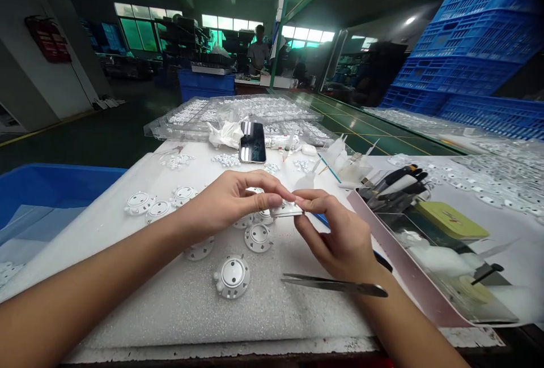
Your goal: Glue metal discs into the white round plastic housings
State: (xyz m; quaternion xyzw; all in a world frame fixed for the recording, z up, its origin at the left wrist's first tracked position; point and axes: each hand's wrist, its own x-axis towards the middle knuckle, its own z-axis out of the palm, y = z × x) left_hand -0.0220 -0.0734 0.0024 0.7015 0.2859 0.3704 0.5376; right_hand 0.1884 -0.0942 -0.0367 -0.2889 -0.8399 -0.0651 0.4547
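Observation:
My left hand (pixel 238 198) pinches the left side of a small white round plastic part (pixel 287 208) between thumb and fingers. My right hand (pixel 334 229) grips the same part from the right, its thumb and fingers closed at the edge. The part is seen nearly edge-on, partly hidden by fingertips. Metal tweezers (pixel 331 283), points to the left, cross in front of my right wrist; whether the hand bears them I cannot tell. Similar white round parts lie below, one (pixel 233 276) near the front and another (pixel 258 236) under my hands. A blue object (pixel 321 219) shows behind my right fingers.
White foam (pixel 148 300) covers the table. Farther back are a phone (pixel 253 142), crumpled tissue (pixel 225 134) and bagged trays of white parts (pixel 191 112). On the right stands a pink-edged tray (pixel 408 266) with a yellow-green box (pixel 453 219). A blue bin (pixel 80 172) is left.

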